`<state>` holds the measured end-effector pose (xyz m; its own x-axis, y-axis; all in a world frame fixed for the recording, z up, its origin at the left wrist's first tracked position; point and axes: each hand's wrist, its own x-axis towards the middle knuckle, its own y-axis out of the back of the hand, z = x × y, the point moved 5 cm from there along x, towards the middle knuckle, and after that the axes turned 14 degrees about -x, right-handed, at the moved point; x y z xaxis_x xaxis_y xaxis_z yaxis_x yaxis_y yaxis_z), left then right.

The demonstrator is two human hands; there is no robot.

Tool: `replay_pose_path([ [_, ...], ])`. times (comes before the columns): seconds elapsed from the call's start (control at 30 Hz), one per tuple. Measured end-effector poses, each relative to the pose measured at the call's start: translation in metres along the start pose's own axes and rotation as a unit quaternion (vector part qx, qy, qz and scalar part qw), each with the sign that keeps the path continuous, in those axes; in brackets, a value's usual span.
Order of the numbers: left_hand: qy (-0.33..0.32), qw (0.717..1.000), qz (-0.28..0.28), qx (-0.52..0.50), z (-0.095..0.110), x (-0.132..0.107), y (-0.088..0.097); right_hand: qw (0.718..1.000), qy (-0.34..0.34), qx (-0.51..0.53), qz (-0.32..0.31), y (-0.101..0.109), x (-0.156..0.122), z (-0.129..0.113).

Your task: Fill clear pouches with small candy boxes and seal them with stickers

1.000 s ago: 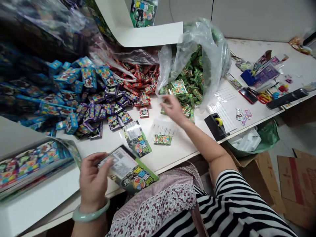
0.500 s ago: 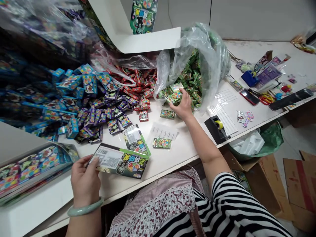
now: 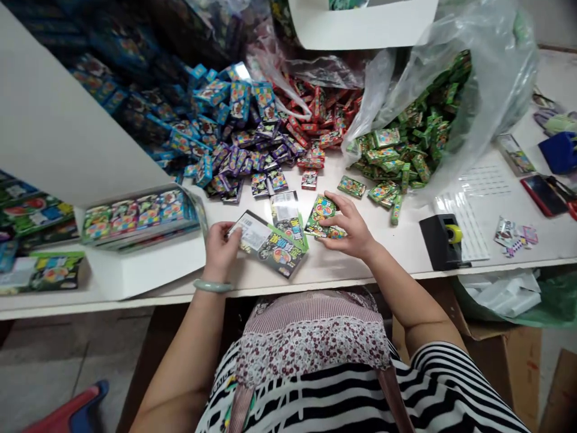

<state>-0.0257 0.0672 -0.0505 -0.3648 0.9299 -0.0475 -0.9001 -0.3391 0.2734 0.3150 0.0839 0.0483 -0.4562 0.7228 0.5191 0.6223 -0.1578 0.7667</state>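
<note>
My left hand (image 3: 219,248), with a pale green bangle on the wrist, grips the near end of a flat green and black printed box (image 3: 270,243) lying on the white table (image 3: 396,243). My right hand (image 3: 350,227) is closed on small green packets (image 3: 321,213) just right of that box. A second flat printed box (image 3: 285,211) lies behind the first. Heaps of small packets fill the back of the table: blue and purple ones (image 3: 225,129), red ones (image 3: 318,117), and green ones (image 3: 401,150) spilling from a clear plastic bag (image 3: 491,78).
A white open carton (image 3: 139,258) with filled printed boxes stands at the left. A black tape dispenser (image 3: 442,240) sits to the right, with sticker sheets (image 3: 475,198) and a red phone (image 3: 543,195) beyond. Cardboard boxes (image 3: 509,355) stand under the table edge.
My right hand came back from the green heap with packets and now rests beside the flat box. My left hand lowered the box onto the table. The view swung left and down.
</note>
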Motion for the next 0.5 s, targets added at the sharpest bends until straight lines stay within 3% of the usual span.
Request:
replay_pose_path([
  [0.07,-0.053,0.995,-0.022,0.085,0.010,-0.006,0.000,1.000,-0.004,0.004,-0.012,-0.002,0.000,-0.001],
  [0.13,-0.140,0.971,-0.089,0.171,0.029,-0.017,-0.007,1.000,-0.012,0.008,-0.019,-0.002,-0.001,0.001],
  [0.23,-0.224,0.881,-0.322,0.264,0.051,-0.038,-0.036,0.999,-0.020,0.020,-0.034,-0.001,-0.005,0.005],
  [0.3,-0.217,0.806,-0.452,0.314,0.055,-0.048,-0.053,0.998,-0.017,0.032,-0.050,-0.002,-0.008,0.004],
  [0.33,-0.209,0.779,-0.487,0.336,0.055,-0.050,-0.059,0.997,-0.014,0.039,-0.057,-0.003,-0.009,0.003],
  [0.4,-0.206,0.749,-0.516,0.361,0.055,-0.047,-0.067,0.996,-0.003,0.048,-0.070,-0.005,-0.013,-0.002],
  [0.5,-0.246,0.760,-0.499,0.336,0.063,-0.040,-0.068,0.997,0.013,0.046,-0.063,-0.004,-0.018,-0.010],
])
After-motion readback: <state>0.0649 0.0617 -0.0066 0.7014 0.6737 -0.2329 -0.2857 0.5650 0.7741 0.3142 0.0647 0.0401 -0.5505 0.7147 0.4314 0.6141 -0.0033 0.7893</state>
